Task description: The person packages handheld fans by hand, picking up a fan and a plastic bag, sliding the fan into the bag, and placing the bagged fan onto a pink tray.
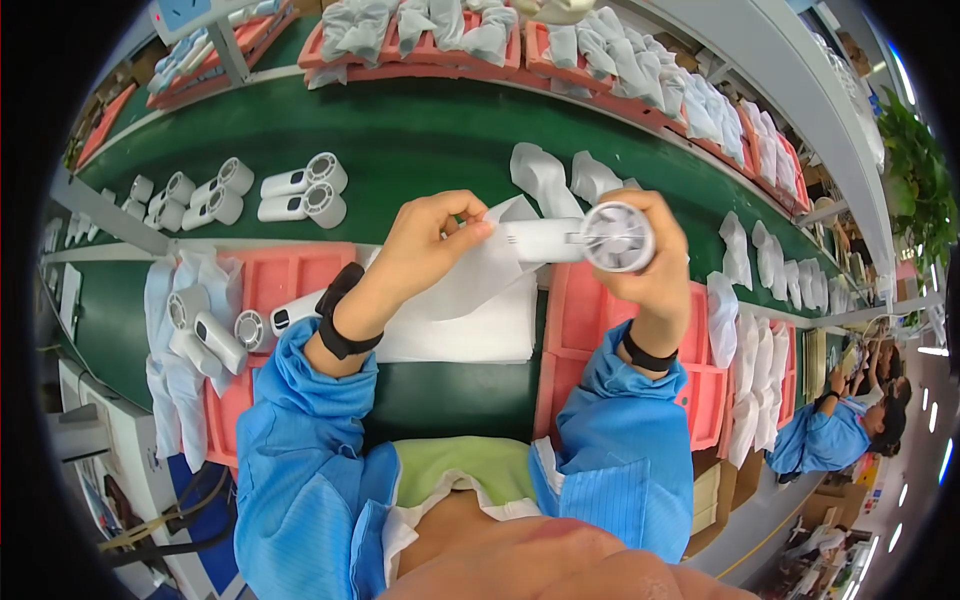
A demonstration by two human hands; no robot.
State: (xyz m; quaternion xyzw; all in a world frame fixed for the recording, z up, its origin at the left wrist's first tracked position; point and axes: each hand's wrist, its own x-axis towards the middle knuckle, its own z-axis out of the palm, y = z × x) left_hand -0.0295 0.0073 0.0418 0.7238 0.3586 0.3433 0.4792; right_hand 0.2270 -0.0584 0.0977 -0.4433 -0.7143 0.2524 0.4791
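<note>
I see my right hand (655,262) gripping a white plastic handheld fan (585,239) above the pink plastic tray (580,310), while my left hand (425,240) pinches a thin white foam bag (475,275) at the fan's handle end.

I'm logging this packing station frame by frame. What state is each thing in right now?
Handheld fan: held up by right hand, not fully bagged.
White pouch: open, pinched by left hand.
Bare fans on belt: lying flat.
Bagged fans: lying on belt.
Pink tray: holding bare fans.
</note>
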